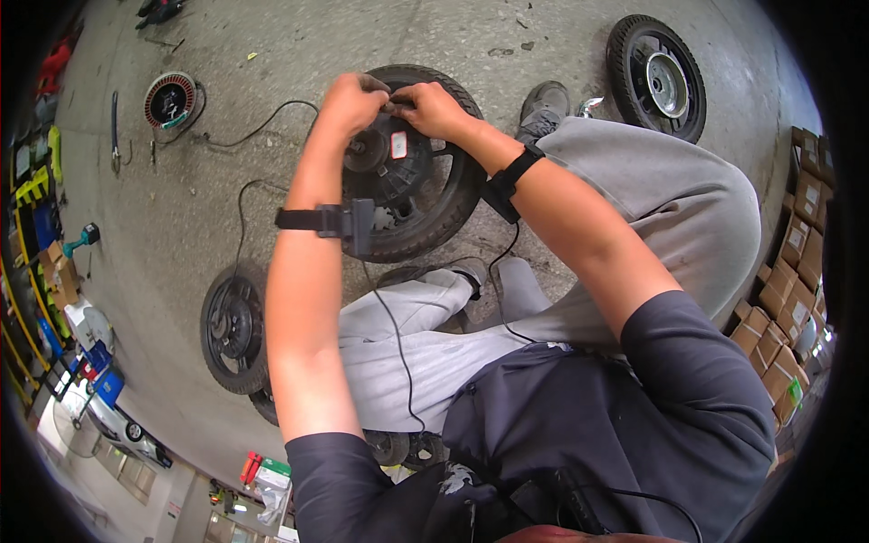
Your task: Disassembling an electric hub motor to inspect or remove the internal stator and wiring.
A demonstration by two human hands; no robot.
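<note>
A black-tyred wheel (441, 233) lies on the floor in front of me, between my feet. Its dark centre hub (396, 179) carries a small white label with a red edge. My left hand (353, 107) and my right hand (433, 110) meet over the far part of this hub, with fingers bent and pinched close together. Whatever small thing is between the fingertips is too hidden to name. Left of the wheel, a round motor stator (170, 101) with a reddish rim sits on the floor, and a dark cable runs from near it toward the wheel.
Another wheel (657, 80) lies at the far right beyond my shoe (545, 101). More wheels, including one black wheel (233, 329), are near my left arm. A teal power drill (83, 239) stands farther left. Cardboard boxes (783, 294) are stacked along the right.
</note>
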